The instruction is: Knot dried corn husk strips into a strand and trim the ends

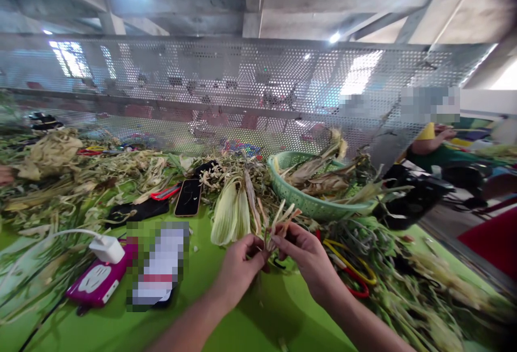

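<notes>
Both hands meet over the green table (226, 319). My left hand (241, 266) pinches the base of a small bundle of pale corn husk strips (278, 222). My right hand (309, 257) grips the same bundle from the other side, fingers closed. The strips fan upward between the two hands. Just behind them lies a pale green husked corn ear (232, 212). A teal plastic basket (299, 195) full of dry husks stands behind my right hand.
Heaps of husks (81, 179) cover the table's left and right. A phone (188, 197), a pink power strip with white charger (99, 276) and red and yellow bands (355, 276) lie about. A perforated metal screen (242, 88) stands behind. Another person (436, 150) sits far right.
</notes>
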The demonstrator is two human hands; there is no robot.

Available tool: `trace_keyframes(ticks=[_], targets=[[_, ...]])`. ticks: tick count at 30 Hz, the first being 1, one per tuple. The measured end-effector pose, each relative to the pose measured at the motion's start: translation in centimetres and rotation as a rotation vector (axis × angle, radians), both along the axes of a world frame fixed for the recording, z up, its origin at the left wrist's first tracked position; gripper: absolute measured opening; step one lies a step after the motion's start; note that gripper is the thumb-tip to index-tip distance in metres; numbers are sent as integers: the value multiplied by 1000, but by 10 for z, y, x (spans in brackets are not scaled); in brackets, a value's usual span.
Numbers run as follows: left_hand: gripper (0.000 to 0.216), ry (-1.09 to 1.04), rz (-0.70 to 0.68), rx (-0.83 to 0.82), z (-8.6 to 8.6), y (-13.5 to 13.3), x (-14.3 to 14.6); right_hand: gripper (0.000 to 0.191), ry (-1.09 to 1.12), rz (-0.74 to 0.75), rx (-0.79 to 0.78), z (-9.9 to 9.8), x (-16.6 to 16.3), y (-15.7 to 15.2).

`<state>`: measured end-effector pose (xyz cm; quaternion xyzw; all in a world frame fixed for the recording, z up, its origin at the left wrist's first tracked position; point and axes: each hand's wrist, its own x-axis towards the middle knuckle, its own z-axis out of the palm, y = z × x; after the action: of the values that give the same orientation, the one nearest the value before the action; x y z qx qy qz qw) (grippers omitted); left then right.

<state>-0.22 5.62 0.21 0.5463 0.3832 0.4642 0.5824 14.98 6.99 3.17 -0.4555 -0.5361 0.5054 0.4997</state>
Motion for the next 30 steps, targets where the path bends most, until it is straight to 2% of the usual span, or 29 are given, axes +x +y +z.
trace_keyframes(ticks=[8, 20, 30], targets=[[25, -7, 31, -7, -3, 1, -2, 32, -29, 35, -21, -5, 0, -1], [15, 130, 152, 71, 7, -3, -1, 29, -63, 20, -41, -9, 1, 2], [13, 218, 152, 119, 3, -3, 0, 28, -7, 32, -44, -11, 1, 0]])
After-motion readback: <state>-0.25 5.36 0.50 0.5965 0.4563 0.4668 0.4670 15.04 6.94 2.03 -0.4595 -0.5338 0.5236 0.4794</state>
